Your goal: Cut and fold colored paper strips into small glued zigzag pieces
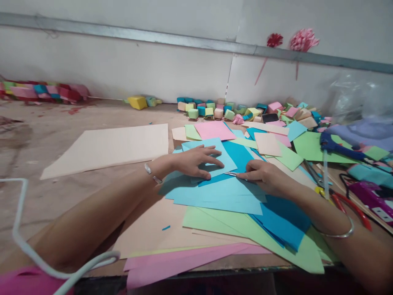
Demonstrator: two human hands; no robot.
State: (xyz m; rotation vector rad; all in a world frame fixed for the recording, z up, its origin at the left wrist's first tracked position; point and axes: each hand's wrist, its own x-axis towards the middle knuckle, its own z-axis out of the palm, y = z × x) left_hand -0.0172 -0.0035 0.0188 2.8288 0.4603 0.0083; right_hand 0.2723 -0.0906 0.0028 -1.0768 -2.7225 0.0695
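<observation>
Head cam: far L, white cord (16, 221) loops over table (24, 157); behind it, multicol. paper boxes (46, 91) sit in a cluster vs. wall. Next, a big cream sheet (113, 149) lies flat, w/ yellow box (137, 102) further back. Near edge has pink sheets (184, 262) poking over. Approx. centre, L hand (198, 161), w/ bangles at wrist, lies palm down on a small lt-blue sheet (227, 159); its grip is wide, fingers spread, nothing pinched. That sheet is on top of a dk-blue sheet (238, 153), w/ more lt-blue paper (215, 194) below. Behind, small boxes (202, 110) in rows. Just R of L hand, slim silver tool (231, 174), exact type unclear, has its tip by the near edge of the small lt-blue sheet; can't tell if touching. R hand (265, 176), bangle at wrist, holds it, grip narrow, index finger laid along it. Above R hand, on wall rail (153, 37), red flower (274, 39), then pink flower (303, 39). Far R: blue glue gun (340, 146) on green paper, red-handled tool (350, 207) beside R forearm, purple device (368, 198) at the edge of view.
</observation>
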